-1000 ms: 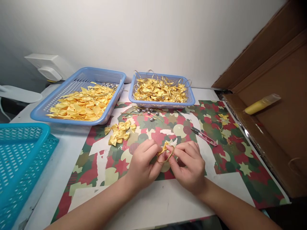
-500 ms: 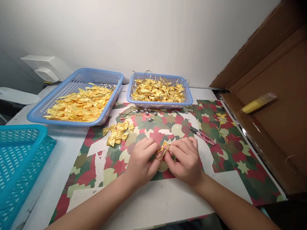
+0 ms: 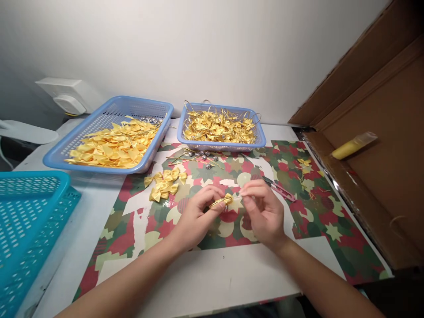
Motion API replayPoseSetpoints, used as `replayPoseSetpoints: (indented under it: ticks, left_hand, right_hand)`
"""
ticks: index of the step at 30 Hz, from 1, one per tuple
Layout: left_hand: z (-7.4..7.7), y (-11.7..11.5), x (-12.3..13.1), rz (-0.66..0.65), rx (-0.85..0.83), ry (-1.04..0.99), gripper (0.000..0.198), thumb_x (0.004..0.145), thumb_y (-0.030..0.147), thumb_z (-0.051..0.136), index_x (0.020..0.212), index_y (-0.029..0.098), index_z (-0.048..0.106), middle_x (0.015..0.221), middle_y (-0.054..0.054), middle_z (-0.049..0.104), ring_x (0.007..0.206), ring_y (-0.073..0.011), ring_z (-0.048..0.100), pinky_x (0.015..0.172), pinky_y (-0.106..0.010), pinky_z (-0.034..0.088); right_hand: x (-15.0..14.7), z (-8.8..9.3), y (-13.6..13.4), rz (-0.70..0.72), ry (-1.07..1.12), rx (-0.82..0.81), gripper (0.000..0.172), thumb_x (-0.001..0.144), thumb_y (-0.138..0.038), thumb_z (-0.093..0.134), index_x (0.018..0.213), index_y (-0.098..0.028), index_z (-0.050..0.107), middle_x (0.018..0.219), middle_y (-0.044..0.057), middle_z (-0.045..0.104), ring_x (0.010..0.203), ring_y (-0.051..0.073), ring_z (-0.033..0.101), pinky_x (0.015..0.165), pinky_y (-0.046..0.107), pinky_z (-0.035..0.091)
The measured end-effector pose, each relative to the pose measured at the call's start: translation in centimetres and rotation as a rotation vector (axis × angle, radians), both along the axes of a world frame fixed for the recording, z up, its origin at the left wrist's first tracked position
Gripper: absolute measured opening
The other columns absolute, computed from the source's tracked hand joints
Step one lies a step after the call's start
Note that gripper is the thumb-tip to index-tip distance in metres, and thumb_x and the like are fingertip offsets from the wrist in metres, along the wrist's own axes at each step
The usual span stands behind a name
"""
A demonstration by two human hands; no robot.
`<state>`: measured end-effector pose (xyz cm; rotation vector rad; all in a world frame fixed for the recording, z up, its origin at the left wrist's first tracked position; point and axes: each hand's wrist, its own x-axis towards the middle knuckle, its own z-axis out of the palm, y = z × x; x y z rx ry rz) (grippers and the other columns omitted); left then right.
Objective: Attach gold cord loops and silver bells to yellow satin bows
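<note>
My left hand (image 3: 203, 210) is closed, pinching a small yellow ribbon bow (image 3: 228, 199) with gold cord at its left side. A bell-like dark silver bit shows just under the bow. Just right of it, my right hand (image 3: 265, 210) is closed, thumb and fingers pinching a thin pale strand (image 3: 237, 197) that runs toward the bow; its kind is too fine to make out. Several yellow bows (image 3: 165, 183) lie in a cluster left of the hands. Beyond them are loose silver bells (image 3: 208, 166) and gold cords (image 3: 187, 160).
A blue basket (image 3: 54, 154) holds yellow bows and bells; another blue basket (image 3: 261, 140) holds bows with gold loops. Pink thread snips (image 3: 281, 192) lie to the right. A teal basket (image 3: 68, 198) stands at left, a cardboard box (image 3: 374, 97) at right. Yellow scraps (image 3: 304, 162) lie near it.
My hands have moved apart a little. The gold loop that stood open between them now lies flatter in my left hand with the bow, and my right hand pinches a strand.
</note>
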<state>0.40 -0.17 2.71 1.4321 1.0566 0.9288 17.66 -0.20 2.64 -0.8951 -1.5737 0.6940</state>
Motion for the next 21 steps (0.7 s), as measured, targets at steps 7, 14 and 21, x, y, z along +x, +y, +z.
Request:
replayPoseSetpoints:
  ticks: [7, 14, 21]
  left_hand:
    - [0.3, 0.3, 0.0, -0.009, -0.334, -0.101, 0.019, 0.084, 0.032, 0.057, 0.072, 0.017, 0.057, 0.073, 0.001, 0.054, 0.07, -0.0127, 0.049, 0.065, -0.023, 0.039]
    - [0.3, 0.2, 0.2, -0.029, -0.377, -0.147, 0.021, 0.083, 0.033, 0.06, 0.069, 0.018, 0.055, 0.072, -0.001, 0.066, 0.073, -0.0148, 0.063, 0.069, -0.024, 0.046]
    - [0.3, 0.4, 0.4, 0.033, -0.32, -0.132, 0.027, 0.08, 0.035, 0.061, 0.062, 0.019, 0.048, 0.065, 0.0, 0.064, 0.067, -0.0151, 0.064, 0.063, -0.025, 0.048]
  right_hand:
    - [0.9, 0.7, 0.5, 0.178, 0.372, -0.21, 0.016, 0.102, -0.019, 0.038, 0.098, -0.027, 0.052, 0.086, -0.003, 0.068, 0.064, 0.009, 0.061, 0.061, 0.025, 0.05]
    - [2.2, 2.0, 0.8, 0.14, 0.45, -0.177, 0.01, 0.101, -0.023, 0.043, 0.097, -0.027, 0.052, 0.07, -0.007, 0.055, 0.056, 0.008, 0.058, 0.056, 0.023, 0.047]
    - [2.2, 1.9, 0.3, 0.116, 0.379, -0.132, 0.01, 0.102, -0.023, 0.042, 0.098, -0.027, 0.05, 0.068, -0.007, 0.048, 0.054, 0.007, 0.055, 0.053, 0.024, 0.043]
